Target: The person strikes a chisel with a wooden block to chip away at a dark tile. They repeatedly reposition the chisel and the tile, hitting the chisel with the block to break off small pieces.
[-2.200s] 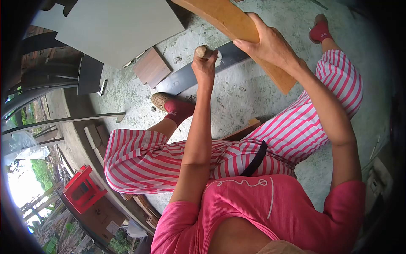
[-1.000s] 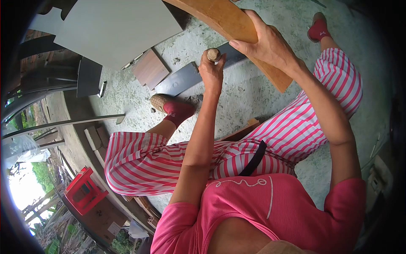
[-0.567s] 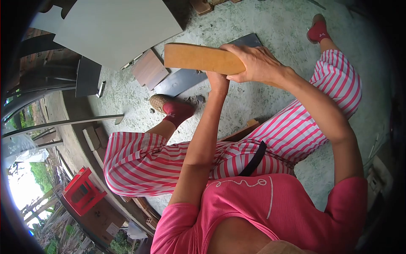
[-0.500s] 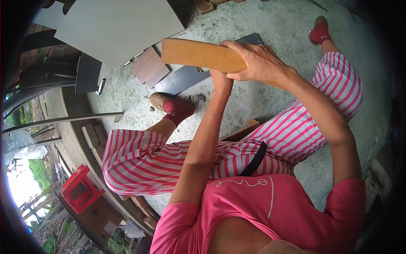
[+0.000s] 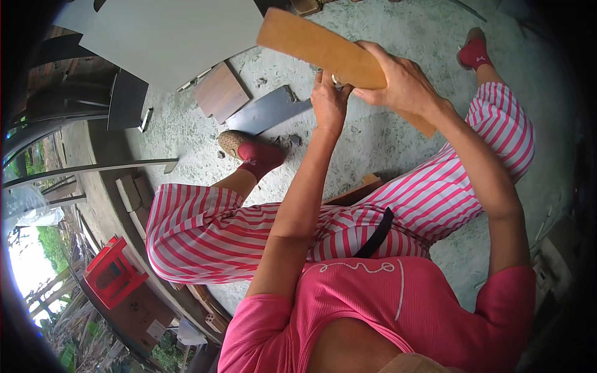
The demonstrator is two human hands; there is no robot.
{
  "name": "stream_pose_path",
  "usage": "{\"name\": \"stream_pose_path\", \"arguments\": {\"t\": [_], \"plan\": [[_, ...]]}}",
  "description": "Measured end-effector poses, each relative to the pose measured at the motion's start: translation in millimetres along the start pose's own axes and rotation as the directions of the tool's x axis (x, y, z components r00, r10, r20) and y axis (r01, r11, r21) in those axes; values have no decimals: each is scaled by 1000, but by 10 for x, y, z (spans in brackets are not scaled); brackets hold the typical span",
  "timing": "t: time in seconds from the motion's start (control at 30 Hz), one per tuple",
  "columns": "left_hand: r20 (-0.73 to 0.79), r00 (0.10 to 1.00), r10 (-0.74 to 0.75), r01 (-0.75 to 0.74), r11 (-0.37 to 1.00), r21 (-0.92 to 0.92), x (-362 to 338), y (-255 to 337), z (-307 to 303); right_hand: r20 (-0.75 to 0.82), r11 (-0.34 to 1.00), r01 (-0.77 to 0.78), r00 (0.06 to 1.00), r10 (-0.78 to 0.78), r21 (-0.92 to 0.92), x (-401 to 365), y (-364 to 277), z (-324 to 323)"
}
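Note:
A tan flat strip (image 5: 317, 46) with a rounded end is held up at an angle above the floor. My right hand (image 5: 404, 81) is closed around its right end, thumb below and fingers over the top. A narrower tan piece (image 5: 418, 123) shows beneath that hand; whether it joins the strip cannot be seen. My left hand (image 5: 329, 105) is closed at the strip's lower edge, its fingers curled. A small shiny spot shows by its fingertips, and what they pinch is too small to tell.
On the floor lie a grey metal plate (image 5: 267, 110), a wood-grain board (image 5: 221, 93) and a large pale panel (image 5: 168, 37). Dark curved panels stand at the left. A red plastic object (image 5: 113, 273) is at the lower left. My legs are spread on both sides.
The strip has moved up and right and tilts more steeply. My left hand has come from behind it to its lower edge, fingers curled. A tan piece now shows below my right hand.

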State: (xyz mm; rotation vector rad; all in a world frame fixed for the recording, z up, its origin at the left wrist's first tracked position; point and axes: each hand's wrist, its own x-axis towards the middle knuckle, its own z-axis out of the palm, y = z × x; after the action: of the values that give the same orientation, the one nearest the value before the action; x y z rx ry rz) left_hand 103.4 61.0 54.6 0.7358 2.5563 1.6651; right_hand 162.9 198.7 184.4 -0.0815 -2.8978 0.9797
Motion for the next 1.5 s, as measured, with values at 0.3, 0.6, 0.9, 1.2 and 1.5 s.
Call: {"name": "stream_pose_path", "arguments": {"t": [0.3, 0.6, 0.9, 1.2, 1.5], "plan": [[31, 999, 21, -22, 998, 52, -16, -66, 9, 174, 991, -137, 976, 132, 15, -17, -92, 28], [25, 1000, -18, 15, 996, 91, -30, -34, 8, -259, 983, 116, 963, -75, 145, 6, -336, -311], [37, 998, -46, 46, 999, 18, -43, -95, 51, 178, 993, -108, 977, 115, -48, -96, -7, 15], [76, 997, -28, 20, 995, 101, -55, -78, -1, 95, 992, -92, 992, 84, 82, -116, -27, 108], [218, 975, 42, -29, 997, -65, 39, -75, -231, 53, 975, -187, 982, 181, 119, 16, -135, 9]]}}
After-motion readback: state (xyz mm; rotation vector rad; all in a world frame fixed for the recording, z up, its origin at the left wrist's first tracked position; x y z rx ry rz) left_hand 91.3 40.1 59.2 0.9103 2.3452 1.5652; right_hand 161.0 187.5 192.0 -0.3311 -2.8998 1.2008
